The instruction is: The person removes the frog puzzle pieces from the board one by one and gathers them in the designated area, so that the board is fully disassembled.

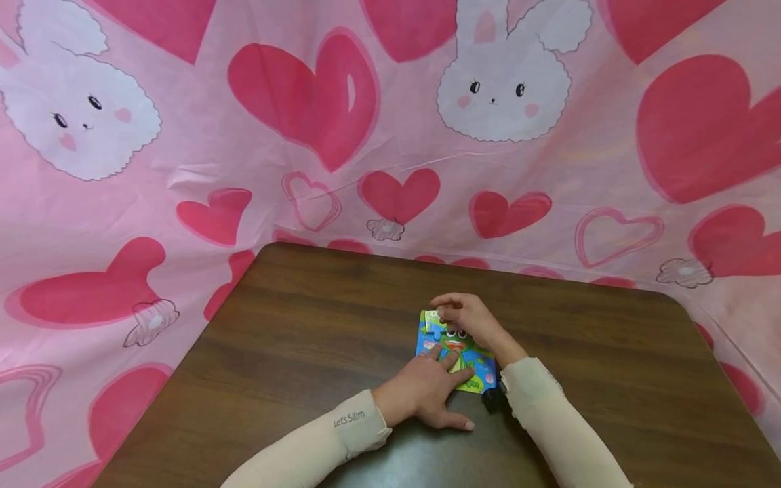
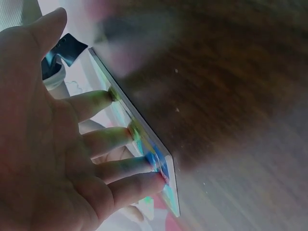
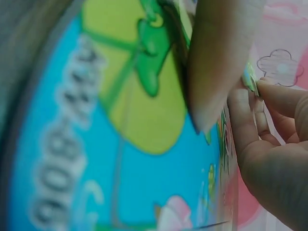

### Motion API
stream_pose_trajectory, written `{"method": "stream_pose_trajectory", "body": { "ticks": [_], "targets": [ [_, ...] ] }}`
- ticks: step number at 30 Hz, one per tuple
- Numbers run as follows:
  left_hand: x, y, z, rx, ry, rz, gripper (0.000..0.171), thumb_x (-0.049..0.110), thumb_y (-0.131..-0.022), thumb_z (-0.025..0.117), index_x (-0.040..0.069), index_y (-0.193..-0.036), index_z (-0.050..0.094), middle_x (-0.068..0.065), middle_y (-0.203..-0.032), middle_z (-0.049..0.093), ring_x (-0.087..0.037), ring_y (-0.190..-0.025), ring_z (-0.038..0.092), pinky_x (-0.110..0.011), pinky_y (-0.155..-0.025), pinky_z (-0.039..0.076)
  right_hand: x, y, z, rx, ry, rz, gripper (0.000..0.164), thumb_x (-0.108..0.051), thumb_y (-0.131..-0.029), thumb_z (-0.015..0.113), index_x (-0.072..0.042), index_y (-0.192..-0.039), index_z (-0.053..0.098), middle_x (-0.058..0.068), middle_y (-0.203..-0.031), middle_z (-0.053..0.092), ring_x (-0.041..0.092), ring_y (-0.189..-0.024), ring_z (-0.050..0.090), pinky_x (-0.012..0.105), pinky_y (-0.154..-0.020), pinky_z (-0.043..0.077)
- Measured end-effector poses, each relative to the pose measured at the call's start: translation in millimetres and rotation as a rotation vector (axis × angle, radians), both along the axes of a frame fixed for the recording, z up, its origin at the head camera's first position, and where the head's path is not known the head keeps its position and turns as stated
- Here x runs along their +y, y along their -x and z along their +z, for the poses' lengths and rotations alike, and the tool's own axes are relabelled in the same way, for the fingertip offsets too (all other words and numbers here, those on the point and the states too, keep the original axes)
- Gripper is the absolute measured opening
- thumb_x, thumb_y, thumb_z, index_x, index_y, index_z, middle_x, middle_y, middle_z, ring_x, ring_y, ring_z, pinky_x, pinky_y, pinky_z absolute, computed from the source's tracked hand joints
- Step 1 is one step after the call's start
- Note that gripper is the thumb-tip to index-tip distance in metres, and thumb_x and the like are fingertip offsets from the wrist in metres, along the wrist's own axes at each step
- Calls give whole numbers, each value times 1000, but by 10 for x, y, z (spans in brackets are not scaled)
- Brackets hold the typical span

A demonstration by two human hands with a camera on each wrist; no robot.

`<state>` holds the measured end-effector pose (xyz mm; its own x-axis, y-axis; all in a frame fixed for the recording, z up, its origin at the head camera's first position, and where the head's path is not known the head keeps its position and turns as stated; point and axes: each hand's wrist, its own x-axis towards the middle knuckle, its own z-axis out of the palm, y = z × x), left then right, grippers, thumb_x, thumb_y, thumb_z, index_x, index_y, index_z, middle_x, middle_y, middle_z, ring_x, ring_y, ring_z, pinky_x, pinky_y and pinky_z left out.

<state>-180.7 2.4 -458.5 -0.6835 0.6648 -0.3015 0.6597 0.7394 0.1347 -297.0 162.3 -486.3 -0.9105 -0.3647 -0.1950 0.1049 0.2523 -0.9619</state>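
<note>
Head view: the frog puzzle (image 1: 454, 344) lies at five o'clock on the brown table (image 1: 317, 339), the left hand (image 1: 425, 388) across its seven o'clock side, the right hand (image 1: 472, 322) over one o'clock. Left wrist view: fingers spread, gripping nothing, tips down on the puzzle! Right wrist view: there, thumb and finger pinch a small piece (image 3: 250, 81) at two o'clock!
</note>
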Motion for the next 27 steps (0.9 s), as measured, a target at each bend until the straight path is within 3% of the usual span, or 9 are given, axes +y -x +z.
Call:
{"method": "stream_pose_trajectory", "body": {
  "ticks": [5,12,20,27],
  "targets": [
    [-3,4,14,3,-11,9,84,83,-86,48,43,-157,30,0,-167,30,-35,-153,30,-44,-117,38,85,-32,31,-34,28,-40,34,-12,-103,59,-1,-134,61,13,-122,65,17,-91,63,29,-75,56],
    [-50,42,3,13,-35,6,82,83,-86,49,43,-155,36,-1,-166,32,-33,-152,33,-44,-115,41,340,-96,63,-46,44,-96,40,-16,-105,56,2,-141,54,-4,-107,66,11,-88,61,26,-74,55],
    [-23,32,5,41,-30,-4,80,82,-85,51,42,-154,39,-1,-164,36,-33,-150,36,-43,-112,44,694,-177,90,-67,58,-196,44,-16,-105,55,3,-144,49,-9,-104,67,7,-91,61,24,-79,57],
    [-21,33,-11,60,-35,-8,79,82,-86,51,42,-154,40,-1,-164,38,-33,-150,37,-42,-111,45,932,-220,104,-67,59,-226,46,-17,-106,55,4,-146,48,-15,-101,69,6,-92,61,24,-80,56]
  ]
}}
